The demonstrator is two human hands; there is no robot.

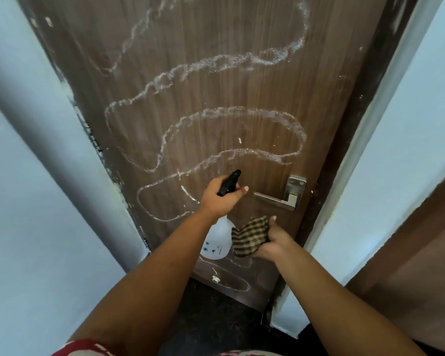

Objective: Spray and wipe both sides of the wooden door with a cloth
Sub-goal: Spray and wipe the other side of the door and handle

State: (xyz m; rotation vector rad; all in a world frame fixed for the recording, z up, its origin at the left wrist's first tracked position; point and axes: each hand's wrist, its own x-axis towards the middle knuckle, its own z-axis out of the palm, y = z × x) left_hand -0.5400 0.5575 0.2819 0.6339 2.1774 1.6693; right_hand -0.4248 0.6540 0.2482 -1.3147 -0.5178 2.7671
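Left grip [220, 197] closed on white plastic spray bottle w/ black trigger head [217, 238], just left of steel lever handle [276, 199]; right grip [274, 242] clutching striped brown cloth [249, 236] below handle. Spraying brown wooden door [216, 98]; next, prob. wipe foam trails [216, 62] above handle.

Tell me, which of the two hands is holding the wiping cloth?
The right hand, lower and just under the door handle, grips the striped cloth. The left hand instead holds the spray bottle by its black trigger head.

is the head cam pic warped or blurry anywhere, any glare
Head view: wide-angle bend bows the door edges and walls outward; edges look soft, centre sharper around the left hand and cloth; light is even, with only a dull sheen on the door handle.
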